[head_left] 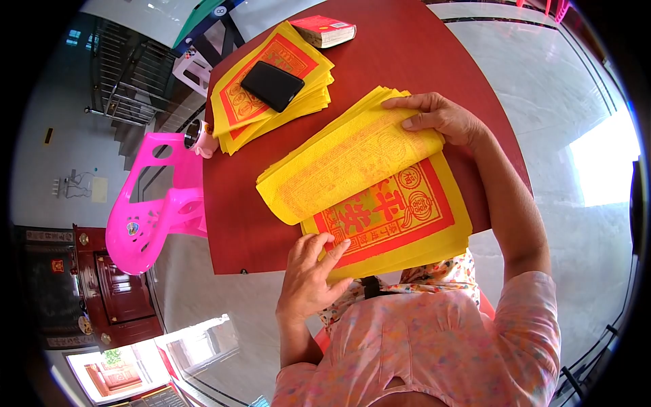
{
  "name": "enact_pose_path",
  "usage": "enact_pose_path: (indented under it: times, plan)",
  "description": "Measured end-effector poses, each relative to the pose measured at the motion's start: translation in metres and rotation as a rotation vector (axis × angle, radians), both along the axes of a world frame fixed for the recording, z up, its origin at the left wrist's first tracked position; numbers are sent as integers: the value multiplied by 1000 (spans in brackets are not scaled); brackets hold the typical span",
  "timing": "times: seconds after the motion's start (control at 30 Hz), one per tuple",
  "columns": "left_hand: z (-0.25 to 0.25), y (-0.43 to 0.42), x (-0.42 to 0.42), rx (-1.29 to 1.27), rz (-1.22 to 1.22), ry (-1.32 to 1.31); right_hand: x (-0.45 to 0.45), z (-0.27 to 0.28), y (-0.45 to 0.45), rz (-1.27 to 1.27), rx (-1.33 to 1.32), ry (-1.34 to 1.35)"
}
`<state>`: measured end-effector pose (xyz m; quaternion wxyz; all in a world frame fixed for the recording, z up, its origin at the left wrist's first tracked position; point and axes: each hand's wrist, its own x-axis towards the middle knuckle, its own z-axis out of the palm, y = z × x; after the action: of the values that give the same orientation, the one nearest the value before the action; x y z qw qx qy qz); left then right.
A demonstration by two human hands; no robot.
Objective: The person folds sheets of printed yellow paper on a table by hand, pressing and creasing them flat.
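Note:
A stack of yellow joss paper (444,237) printed in red with Chinese characters lies at the near edge of the table. Its upper sheets (339,169) are folded back away from me, with the faint reverse of the print showing. At the far right corner of these folded sheets, my right hand (444,119) grips them between thumb and fingers. My left hand (315,271) rests at the stack's near left edge, fingers apart, fingertips touching the printed sheet.
On the dark red table (400,47), a black phone (272,86) lies on a second joss paper pile (230,91). Beyond it is a thick red-covered book (324,31). A pink plastic chair (146,224) and a pink cup (201,139) are at the left edge.

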<state>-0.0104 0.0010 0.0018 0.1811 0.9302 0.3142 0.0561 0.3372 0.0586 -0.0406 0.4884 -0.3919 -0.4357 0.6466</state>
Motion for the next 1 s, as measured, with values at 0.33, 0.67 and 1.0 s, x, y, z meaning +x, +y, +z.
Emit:
enact_pose_path:
  times: [0.33,0.67,1.0]
  plan:
    - [-1,-1,3,17,12,4,-1,1,0,-5,-26,-8]
    - [1,1,1,14,-2,-29,0,1,0,-8,-17,-7]
    - [-2,8,-4,-23,-4,-115,0,0,0,-2,-12,-4]
